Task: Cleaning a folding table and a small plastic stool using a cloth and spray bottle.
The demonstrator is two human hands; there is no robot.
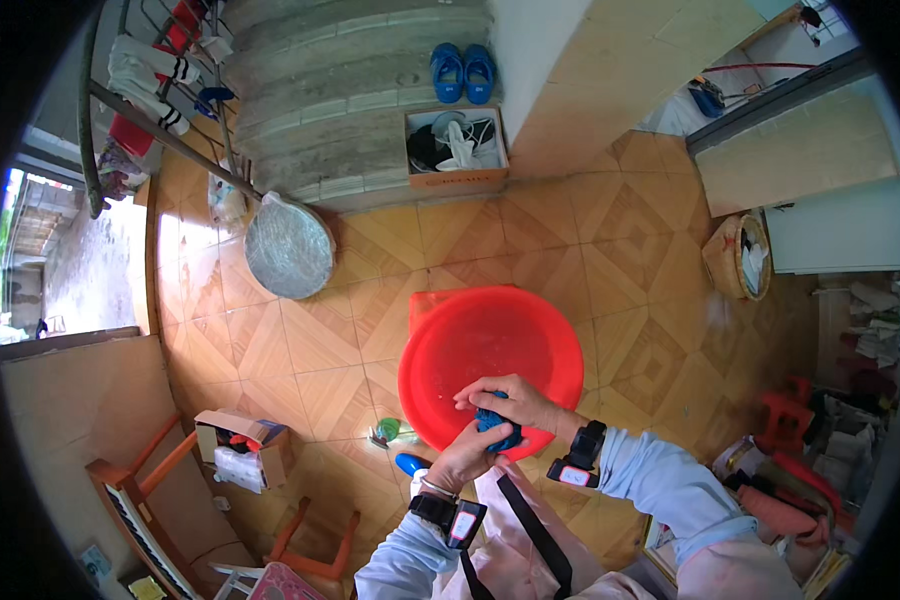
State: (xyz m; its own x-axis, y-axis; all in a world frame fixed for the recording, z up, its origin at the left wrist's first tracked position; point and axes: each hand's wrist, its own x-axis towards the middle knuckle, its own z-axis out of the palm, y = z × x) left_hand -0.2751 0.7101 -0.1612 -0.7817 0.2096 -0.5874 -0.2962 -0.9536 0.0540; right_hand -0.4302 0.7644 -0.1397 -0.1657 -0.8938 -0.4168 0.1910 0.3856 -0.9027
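Note:
A round red plastic basin (pixel 495 337) lies below my hands on the tiled floor. Over its near rim, my left hand (pixel 469 450) is closed around a bunched dark blue cloth-like item (pixel 501 431). My right hand (pixel 521 405) rests on the top of the same item, its fingers bent and reaching past it to the left. The exact kind of the blue item cannot be made out. The basin's bottom shows red, with a few light specks.
Concrete steps (pixel 330 97) rise ahead, with blue shoes (pixel 463 73) and a filled cardboard box (pixel 459 180). A round plastic-wrapped object (pixel 290 247) stands left. Nearer are an open carton (pixel 274 457), a green bottle-like item (pixel 388 429), an orange-brown stool (pixel 315 562) and, at right, a wicker basket (pixel 724 251).

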